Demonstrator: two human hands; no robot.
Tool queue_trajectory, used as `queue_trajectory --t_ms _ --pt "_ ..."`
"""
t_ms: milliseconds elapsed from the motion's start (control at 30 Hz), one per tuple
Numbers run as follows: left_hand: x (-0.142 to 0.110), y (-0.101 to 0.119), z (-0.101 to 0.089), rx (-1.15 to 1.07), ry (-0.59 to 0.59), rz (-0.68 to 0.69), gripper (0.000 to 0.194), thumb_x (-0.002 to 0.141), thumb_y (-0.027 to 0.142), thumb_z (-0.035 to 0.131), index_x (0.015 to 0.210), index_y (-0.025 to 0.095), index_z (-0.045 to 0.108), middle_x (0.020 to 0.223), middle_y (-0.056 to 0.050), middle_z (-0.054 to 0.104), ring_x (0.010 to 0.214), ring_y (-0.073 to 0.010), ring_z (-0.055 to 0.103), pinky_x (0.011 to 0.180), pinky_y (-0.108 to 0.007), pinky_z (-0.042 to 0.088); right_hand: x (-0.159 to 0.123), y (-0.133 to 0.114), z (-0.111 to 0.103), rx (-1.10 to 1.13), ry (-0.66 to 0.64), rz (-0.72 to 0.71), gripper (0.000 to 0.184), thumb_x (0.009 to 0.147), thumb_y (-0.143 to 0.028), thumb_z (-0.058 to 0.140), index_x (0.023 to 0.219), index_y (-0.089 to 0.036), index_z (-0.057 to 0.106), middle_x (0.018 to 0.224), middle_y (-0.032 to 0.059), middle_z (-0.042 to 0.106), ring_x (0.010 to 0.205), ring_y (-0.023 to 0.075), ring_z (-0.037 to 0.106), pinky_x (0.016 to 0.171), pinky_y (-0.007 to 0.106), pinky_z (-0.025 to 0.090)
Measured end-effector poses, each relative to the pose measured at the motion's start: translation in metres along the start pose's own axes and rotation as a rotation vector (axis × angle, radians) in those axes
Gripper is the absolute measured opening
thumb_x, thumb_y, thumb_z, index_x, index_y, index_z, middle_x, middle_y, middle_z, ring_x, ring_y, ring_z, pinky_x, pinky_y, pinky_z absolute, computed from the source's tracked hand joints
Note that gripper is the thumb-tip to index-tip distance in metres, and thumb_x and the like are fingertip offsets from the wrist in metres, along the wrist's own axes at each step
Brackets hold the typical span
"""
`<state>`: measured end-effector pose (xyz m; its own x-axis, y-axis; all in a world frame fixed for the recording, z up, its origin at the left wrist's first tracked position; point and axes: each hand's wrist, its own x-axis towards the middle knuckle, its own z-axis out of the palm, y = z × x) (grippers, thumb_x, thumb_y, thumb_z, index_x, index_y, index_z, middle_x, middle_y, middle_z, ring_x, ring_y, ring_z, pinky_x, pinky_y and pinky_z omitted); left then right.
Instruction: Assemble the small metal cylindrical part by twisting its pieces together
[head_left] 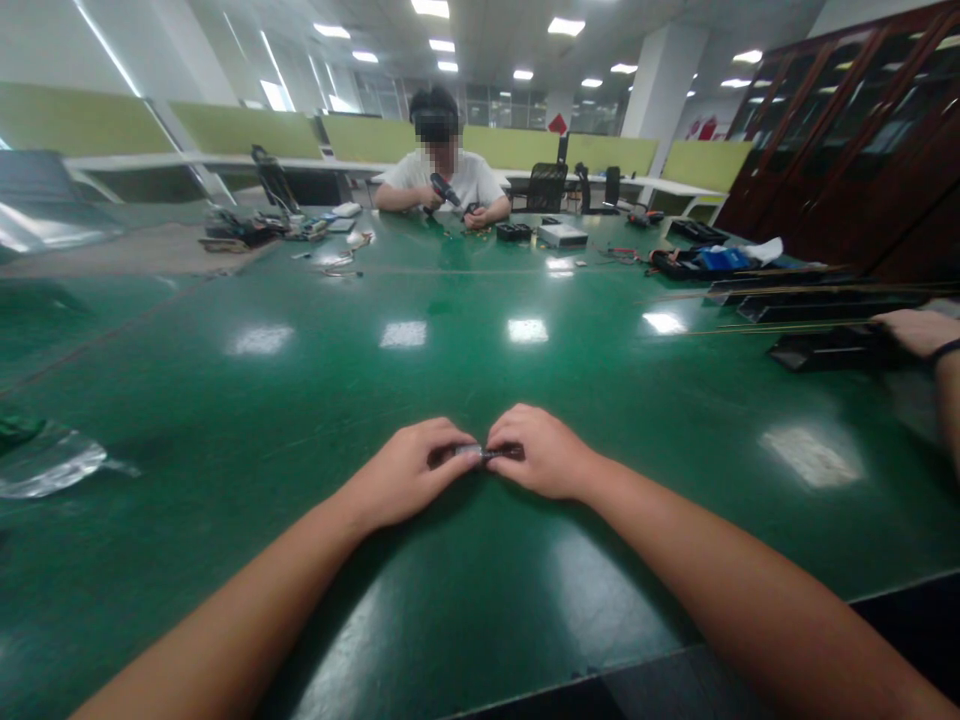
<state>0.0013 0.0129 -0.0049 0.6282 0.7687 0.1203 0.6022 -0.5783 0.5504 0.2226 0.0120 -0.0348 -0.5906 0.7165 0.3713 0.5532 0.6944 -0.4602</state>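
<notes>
A small slim object [491, 454], dark with a silvery part near its left end, lies between my hands just above or on the green table [465, 590]. My left hand [416, 468] pinches its left side between thumb and fingers. On its other side, my right hand [546, 455] pinches it the same way, and the fingertips of both hands nearly meet. Fingers cover much of the object, so its exact kind cannot be made out.
Across the table sits a person [469, 180] in white holding a power tool [444, 188]. Another person's hand [919, 328] touches a black tray-like piece [825, 350] at right. Clear plastic [56, 465] lies at left; a silver box [562, 235] stands further back.
</notes>
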Motion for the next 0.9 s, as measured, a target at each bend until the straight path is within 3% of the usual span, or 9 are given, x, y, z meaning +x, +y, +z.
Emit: queue_trajectory --t_ms 567,900 --pt "-0.0023 -0.0037 0.0013 -0.029 -0.018 -0.006 0.022 0.087 0.036 0.063 0.099 0.02 0.072 0.087 -0.003 0.064 0.076 -0.0163 0.061 0.069 -0.025 0.047 -0.0034 0.004 -0.0031 0.021 0.044 0.02 0.018 0.077 -0.025 0.073 0.094 -0.018 0.071 0.099 0.006 0.071 0.096 0.0207 0.06 0.088 0.035 0.047" --pt "-0.0028 -0.0071 0.0043 -0.074 -0.024 -0.03 0.023 0.081 0.033 0.07 0.099 0.019 0.069 0.086 -0.001 0.065 0.076 -0.0163 0.061 0.068 -0.025 0.047 -0.0036 0.0019 -0.0001 0.055 0.032 0.018 0.013 0.079 -0.023 0.072 0.091 -0.019 0.07 0.095 0.0053 0.071 0.094 0.0198 0.06 0.086 0.034 0.046"
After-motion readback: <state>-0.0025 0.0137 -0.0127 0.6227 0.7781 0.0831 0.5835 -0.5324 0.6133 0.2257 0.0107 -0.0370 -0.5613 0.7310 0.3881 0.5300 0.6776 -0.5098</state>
